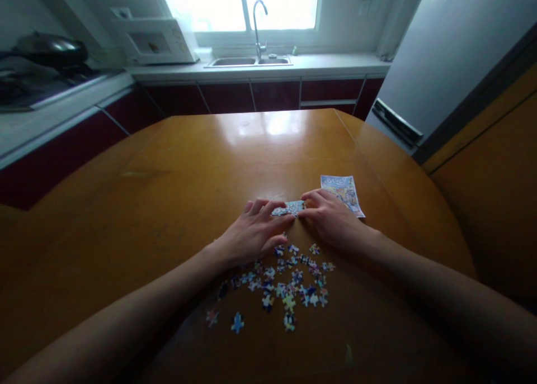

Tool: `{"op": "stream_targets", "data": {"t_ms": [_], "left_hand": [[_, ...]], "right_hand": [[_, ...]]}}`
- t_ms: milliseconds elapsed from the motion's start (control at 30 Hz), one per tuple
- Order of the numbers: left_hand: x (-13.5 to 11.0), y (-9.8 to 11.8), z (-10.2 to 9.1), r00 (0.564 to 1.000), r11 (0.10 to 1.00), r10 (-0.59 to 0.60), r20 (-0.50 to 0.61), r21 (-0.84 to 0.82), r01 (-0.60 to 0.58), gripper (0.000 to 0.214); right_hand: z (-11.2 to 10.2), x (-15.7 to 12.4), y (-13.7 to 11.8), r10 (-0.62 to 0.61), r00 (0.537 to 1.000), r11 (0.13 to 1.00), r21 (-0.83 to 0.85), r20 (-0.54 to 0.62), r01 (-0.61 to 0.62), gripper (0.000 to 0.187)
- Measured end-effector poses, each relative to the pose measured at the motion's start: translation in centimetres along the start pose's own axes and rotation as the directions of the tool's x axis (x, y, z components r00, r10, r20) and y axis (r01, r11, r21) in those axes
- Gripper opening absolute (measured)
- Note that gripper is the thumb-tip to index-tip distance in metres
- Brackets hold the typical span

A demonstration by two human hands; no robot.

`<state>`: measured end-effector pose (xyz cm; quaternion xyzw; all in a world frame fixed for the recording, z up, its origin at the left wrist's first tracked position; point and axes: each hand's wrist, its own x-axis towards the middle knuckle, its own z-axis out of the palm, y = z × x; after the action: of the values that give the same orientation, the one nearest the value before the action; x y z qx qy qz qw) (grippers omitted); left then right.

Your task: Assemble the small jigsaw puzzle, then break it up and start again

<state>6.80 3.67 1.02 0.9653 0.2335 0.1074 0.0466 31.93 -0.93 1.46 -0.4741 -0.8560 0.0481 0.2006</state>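
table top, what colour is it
The table is a glossy orange-brown wood, seen in the head view, the only one here.

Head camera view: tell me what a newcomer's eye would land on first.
The left hand and right hand press on a small joined strip of colourful jigsaw pieces at the middle of the glossy orange-brown wooden table. Nearer the person lies a scatter of loose colourful puzzle pieces; a printed picture card sits beside the right hand.

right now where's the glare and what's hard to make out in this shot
Head view: the window is blown out white and glares off the table; the near foreground is dim, the loose puzzle pieces small and soft; edges bow from wide-angle distortion.
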Motion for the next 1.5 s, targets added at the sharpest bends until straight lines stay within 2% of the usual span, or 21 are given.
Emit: {"op": "stream_targets", "data": {"t_ms": [133,267,400,567,733,900,1033,1300,1500], "left_hand": [[-0.1,0.1,0.2,1.000,1.000,-0.010,0.013,-0.011,0.010,0.049],[0.0,0.2,0.1,0.999,1.000,-0.010,0.035,0.003,0.010,0.052],[0.0,0.1,-0.1,0.999,0.999,0.015,0.034,0.028,-0.016,0.054],[0.0,0.0,-0.3,1.000,0.999,0.029,-0.001,0.027,-0.029,0.054],[-0.2,-0.6,-0.9,0.998,1.000,0.010,-0.054,0.010,-0.010,0.045],[-1.0,-2.4,-1.4,0.977,0.990,-0.126,-0.171,-0.092,0.111,0.037],[-1.6,-3.9,-1.4,0.957,0.969,-0.203,-0.209,-0.185,0.165,0.032],[-1.4,-3.6,-0.8,0.982,0.961,-0.139,-0.128,-0.256,0.103,0.032],[-1.4,-3.3,-1.2,0.994,0.956,-0.075,-0.085,-0.290,0.047,0.031]], "right_hand": [[0.6,0.1,0.2,0.059,0.997,0.991,0.121,-0.049,-0.053,0.027],[0.9,0.3,0.5,0.153,0.975,0.962,0.250,-0.163,-0.110,0.032],[0.8,0.4,0.7,0.210,0.948,0.948,0.285,-0.237,-0.139,0.030],[0.7,0.3,0.8,0.213,0.950,0.944,0.300,-0.227,-0.140,0.024],[0.5,0.2,0.8,0.217,0.953,0.944,0.296,-0.211,-0.149,0.024],[0.3,0.1,1.1,0.205,0.959,0.947,0.287,-0.194,-0.145,0.023],[0.3,0.0,1.6,0.184,0.965,0.956,0.260,-0.189,-0.132,0.021],[0.4,0.2,1.1,0.094,0.991,0.967,0.245,-0.094,-0.068,0.033],[0.3,0.0,0.8,0.088,0.995,0.966,0.249,-0.056,-0.071,0.030]]}}
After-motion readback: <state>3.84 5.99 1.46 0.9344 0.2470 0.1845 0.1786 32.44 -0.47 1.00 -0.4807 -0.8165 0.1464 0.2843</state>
